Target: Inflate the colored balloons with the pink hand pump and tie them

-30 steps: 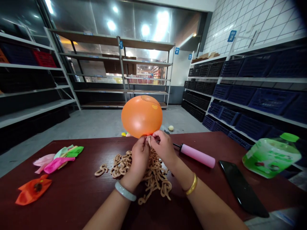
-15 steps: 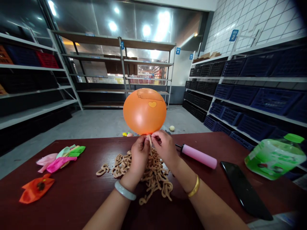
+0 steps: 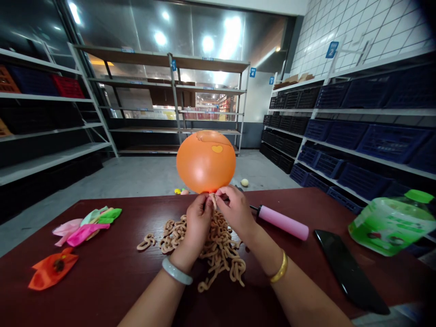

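An inflated orange balloon [image 3: 205, 161] floats upright above the dark red table [image 3: 112, 272]. My left hand [image 3: 197, 222] and my right hand [image 3: 235, 211] meet just under it, both pinched on the balloon's neck and on the end of a tan knotted cord. The rest of that cord lies in a loose heap [image 3: 218, 247] on the table beneath my hands. Each wrist wears a bangle.
Flat uninflated balloons, pink and green [image 3: 86, 225] and orange [image 3: 51, 268], lie at the left. A pink hand pump [image 3: 282, 222], a black phone [image 3: 349, 270] and a green plastic bottle [image 3: 391, 222] are at the right. Metal shelves with crates line the room.
The balloon has shifted slightly right and upward in view. My fingers keep working at its neck; the hands stay in the same place.
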Demonstrator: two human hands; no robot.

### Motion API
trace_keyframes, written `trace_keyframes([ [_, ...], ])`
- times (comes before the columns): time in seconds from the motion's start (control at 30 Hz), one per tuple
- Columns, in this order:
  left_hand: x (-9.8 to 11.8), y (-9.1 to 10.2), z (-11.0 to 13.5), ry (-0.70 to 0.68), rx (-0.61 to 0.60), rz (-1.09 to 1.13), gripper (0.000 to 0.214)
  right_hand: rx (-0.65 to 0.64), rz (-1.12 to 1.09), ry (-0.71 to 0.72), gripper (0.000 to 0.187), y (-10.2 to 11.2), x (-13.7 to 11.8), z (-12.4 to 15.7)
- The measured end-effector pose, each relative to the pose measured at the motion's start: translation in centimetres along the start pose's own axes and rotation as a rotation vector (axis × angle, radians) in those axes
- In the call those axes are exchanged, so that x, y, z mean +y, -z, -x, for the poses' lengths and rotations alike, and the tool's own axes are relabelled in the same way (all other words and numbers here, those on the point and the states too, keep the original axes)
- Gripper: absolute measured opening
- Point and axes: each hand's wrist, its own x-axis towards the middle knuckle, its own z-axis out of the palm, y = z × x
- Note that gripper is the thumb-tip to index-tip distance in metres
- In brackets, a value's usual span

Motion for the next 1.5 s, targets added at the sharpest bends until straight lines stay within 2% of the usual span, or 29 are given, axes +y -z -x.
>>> trace_keyframes([
  [0.27,-0.1,0.5,-0.1,-0.042,-0.019,-0.062,0.023,-0.045,-0.054,-0.025,0.003,-0.1,0.5,0.1],
  [0.47,0.1,0.3,0.0,0.011,-0.015,0.049,0.023,-0.015,0.059,0.098,0.009,0.4,-0.4,0.2],
  [0.6,-0.1,0.4,-0.2,0.081,-0.031,0.098,0.026,-0.091,0.171,0.176,0.015,0.6,-0.4,0.3],
  [0.7,-0.1,0.6,-0.5,0.079,-0.042,0.109,0.027,-0.135,0.159,0.202,0.018,0.5,-0.1,0.3],
  [0.93,0.3,0.6,-0.3,0.019,-0.067,0.071,0.023,-0.056,-0.107,0.073,0.01,0.2,0.7,0.3],
  [1.17,0.3,0.5,-0.1,0.018,-0.067,0.031,0.022,-0.141,-0.208,-0.009,0.011,0.5,1.4,-0.2],
  [1.33,-0.2,0.5,-0.2,0.011,-0.076,0.001,0.021,-0.137,-0.097,0.04,0.014,0.7,1.4,-0.1],
  [1.5,-0.5,0.2,-0.2,0.063,-0.069,0.026,0.02,-0.118,0.308,0.195,0.016,0.7,0.8,0.5],
])
